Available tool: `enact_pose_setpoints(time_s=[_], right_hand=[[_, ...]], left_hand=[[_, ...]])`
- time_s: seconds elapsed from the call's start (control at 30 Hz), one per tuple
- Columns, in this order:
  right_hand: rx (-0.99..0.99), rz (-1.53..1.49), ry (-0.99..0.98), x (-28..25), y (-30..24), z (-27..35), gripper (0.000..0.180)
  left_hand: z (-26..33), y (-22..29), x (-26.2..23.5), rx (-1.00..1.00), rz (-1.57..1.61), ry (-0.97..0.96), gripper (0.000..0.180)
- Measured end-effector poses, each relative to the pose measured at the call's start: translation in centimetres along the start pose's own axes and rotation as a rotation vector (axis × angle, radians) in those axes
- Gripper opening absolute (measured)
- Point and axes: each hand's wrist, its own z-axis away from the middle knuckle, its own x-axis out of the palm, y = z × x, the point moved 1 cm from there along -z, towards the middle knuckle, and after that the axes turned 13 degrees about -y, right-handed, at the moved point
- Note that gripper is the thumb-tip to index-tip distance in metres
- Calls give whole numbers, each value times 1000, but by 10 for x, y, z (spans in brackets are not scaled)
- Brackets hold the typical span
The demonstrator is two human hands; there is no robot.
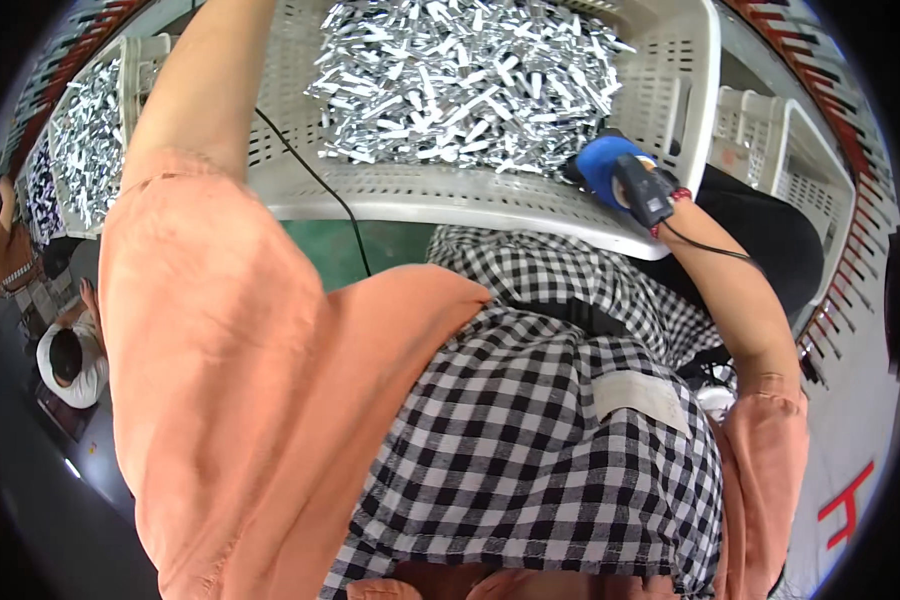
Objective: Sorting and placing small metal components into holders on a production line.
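A large white plastic crate (660, 60) with slotted walls stands in front of me. Inside it lies a heap of small shiny metal parts (470, 85), slim and wider at one end. My right hand (610, 170), in a blue and black glove, is at the crate's near right corner, at the edge of the heap. Its fingers are mostly hidden, so I cannot make out whether they hold anything. A small black device (643, 188) with a cable sits on the back of that wrist. My left forearm (205, 85) reaches past the top edge of the picture, and its hand is out of sight.
A black cable (320, 180) runs down across the crate's near left wall. To the left stands another crate of metal parts (85, 140), and more white crates (810, 180) are at the right. Other people, one in a white top (75, 360), are at the far left.
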Motion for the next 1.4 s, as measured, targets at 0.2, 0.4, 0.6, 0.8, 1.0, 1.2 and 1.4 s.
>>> enact_pose_setpoints(time_s=[0.2,0.4,0.6,0.8,1.0,1.2,1.4], right_hand=[[285,-650,-47,-93,-52,-9,35],[406,-744,555,-92,-36,-19,58],[517,-762,816,-179,-8,-1,42],[459,-396,336,-206,-92,-37,57],[107,-912,799,-218,-130,23,46],[429,-917,1114,-164,-164,86,37],[761,-840,1831,-116,-195,96,31]], left_hand=[[-3,-11,-10,-68,74,-42,48],[-32,-5,-5,-34,105,-108,47],[-44,-3,-16,-63,104,-141,47],[-79,-27,-33,-59,54,-96,47],[-35,5,-36,-75,81,-111,44],[-40,11,-48,21,110,-82,46],[-56,-3,-70,819,499,-38,35]])
